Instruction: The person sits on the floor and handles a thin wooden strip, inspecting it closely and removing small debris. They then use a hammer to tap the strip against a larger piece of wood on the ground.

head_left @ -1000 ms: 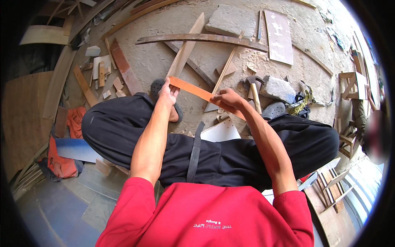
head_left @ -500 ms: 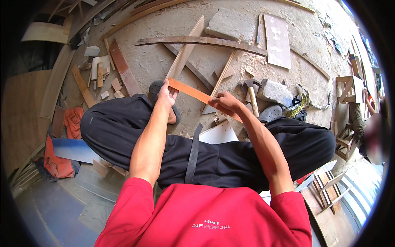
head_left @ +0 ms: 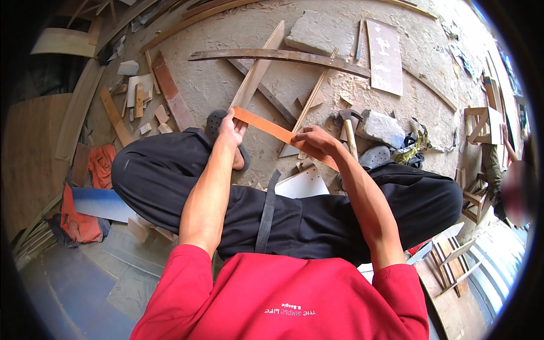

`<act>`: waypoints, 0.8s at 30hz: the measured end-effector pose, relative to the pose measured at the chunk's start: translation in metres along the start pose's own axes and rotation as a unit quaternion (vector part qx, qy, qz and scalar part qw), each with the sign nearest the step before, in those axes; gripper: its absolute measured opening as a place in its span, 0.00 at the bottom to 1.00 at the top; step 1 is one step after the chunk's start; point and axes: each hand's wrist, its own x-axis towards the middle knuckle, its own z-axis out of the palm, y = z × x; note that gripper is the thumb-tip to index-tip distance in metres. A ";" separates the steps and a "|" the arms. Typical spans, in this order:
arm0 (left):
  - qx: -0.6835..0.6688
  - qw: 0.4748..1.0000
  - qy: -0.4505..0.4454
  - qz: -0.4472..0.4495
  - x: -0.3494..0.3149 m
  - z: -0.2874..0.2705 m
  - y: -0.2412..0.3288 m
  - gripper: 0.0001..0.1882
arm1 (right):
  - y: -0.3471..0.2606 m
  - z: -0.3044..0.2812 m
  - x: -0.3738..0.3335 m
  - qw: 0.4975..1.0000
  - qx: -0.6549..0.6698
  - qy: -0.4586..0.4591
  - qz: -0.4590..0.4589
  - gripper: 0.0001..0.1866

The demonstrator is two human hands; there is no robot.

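Observation:
A long, flat orange strip (head_left: 263,124) slants across in front of me, its left end higher in the picture than its right. My left hand (head_left: 231,131) grips that left end, thumb on the edge and fingers beneath. Farther right, my right hand (head_left: 315,139) pinches the strip past its middle, and the right end shows beneath my wrist. Just beyond my left hand, the end of a pale wooden board (head_left: 258,71) lies close to the strip. A hammer (head_left: 349,127) with a wooden handle rests right of my right hand.
A dark curved batten (head_left: 280,55) crosses the boards ahead. Concrete blocks (head_left: 322,35) (head_left: 381,126) lie on the floor. Wood offcuts (head_left: 139,101) are scattered at left. A white perforated panel (head_left: 303,182) sits between my legs. Another person (head_left: 513,187) is at the right edge beside wooden frames.
The scene sits slightly farther right in the picture. Both hands keep nearly the same hold on the orange strip. The other person's arm at the right edge has moved a little.

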 end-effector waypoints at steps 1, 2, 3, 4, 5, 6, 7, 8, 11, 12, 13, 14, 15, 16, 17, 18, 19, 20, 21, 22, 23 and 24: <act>0.001 1.000 0.000 -0.001 0.000 0.000 0.000 0.22 | 0.001 0.000 0.001 1.000 0.008 -0.003 0.007 0.20; 0.003 1.000 -0.001 -0.001 0.000 0.001 0.000 0.22 | 0.002 -0.001 0.002 1.000 0.012 -0.006 0.006 0.20; 0.005 1.000 0.000 -0.001 0.000 0.001 0.000 0.22 | 0.003 -0.002 0.002 1.000 0.016 -0.009 0.004 0.19; 0.004 1.000 0.002 -0.002 -0.001 0.001 0.000 0.22 | 0.003 -0.002 0.002 1.000 0.020 -0.011 0.002 0.18; 0.004 1.000 0.004 -0.003 -0.001 0.001 -0.001 0.21 | 0.004 -0.004 0.003 1.000 0.016 -0.017 -0.009 0.18; 0.004 1.000 0.005 -0.003 -0.001 0.001 0.000 0.21 | 0.005 -0.005 0.004 0.999 0.012 -0.023 -0.020 0.17; 0.004 1.000 0.006 -0.003 -0.001 0.000 0.000 0.21 | 0.006 -0.006 0.006 0.999 0.008 -0.028 -0.031 0.17; 0.004 1.000 0.005 -0.003 0.000 0.000 0.001 0.21 | 0.007 -0.006 0.007 0.999 0.016 -0.029 -0.023 0.17; 0.006 1.000 0.009 -0.001 0.000 0.000 0.001 0.20 | 0.005 -0.006 0.006 0.999 0.032 -0.031 -0.005 0.17; 0.008 1.000 0.011 0.000 -0.001 -0.001 0.001 0.21 | 0.006 -0.005 0.007 0.999 0.035 -0.031 -0.005 0.17; 0.008 1.000 0.009 0.001 -0.001 0.000 0.001 0.21 | 0.007 -0.005 0.008 0.999 0.037 -0.031 -0.004 0.17; 0.008 1.000 0.007 0.001 0.000 0.000 0.001 0.21 | 0.008 -0.005 0.009 0.999 0.037 -0.029 -0.003 0.17; 0.008 1.000 0.005 0.001 -0.001 0.001 0.001 0.21 | 0.010 -0.005 0.010 0.999 0.037 -0.027 -0.001 0.18; 0.009 1.000 0.005 0.001 -0.002 0.001 0.000 0.22 | 0.011 -0.004 0.011 0.999 0.037 -0.026 0.001 0.18; 0.009 1.000 0.006 0.000 -0.002 0.002 0.000 0.22 | 0.013 -0.004 0.012 1.000 0.025 -0.018 -0.001 0.18; 0.009 1.000 0.007 0.000 -0.003 0.002 0.000 0.22 | 0.010 -0.004 0.010 1.000 0.013 -0.012 -0.004 0.18; 0.009 1.000 0.008 0.000 -0.004 0.002 0.001 0.22 | 0.008 -0.004 0.008 1.000 0.000 -0.005 -0.007 0.18; 0.009 1.000 0.008 0.001 -0.005 0.002 0.001 0.22 | 0.005 -0.002 0.006 1.000 -0.005 -0.003 -0.015 0.18; 0.009 1.000 0.008 0.001 -0.006 0.002 0.001 0.22 | 0.003 -0.001 0.006 1.000 -0.012 0.000 -0.024 0.18; 0.009 1.000 0.006 0.002 -0.006 0.002 0.001 0.22 | 0.002 -0.001 0.005 0.999 -0.018 0.003 -0.033 0.18; 0.009 1.000 0.004 0.002 -0.006 0.003 0.001 0.22 | 0.001 -0.001 0.004 0.999 -0.026 0.008 -0.036 0.18; 0.008 1.000 0.002 0.002 -0.005 0.002 0.000 0.22 | 0.003 0.000 0.006 0.999 -0.034 0.013 -0.039 0.19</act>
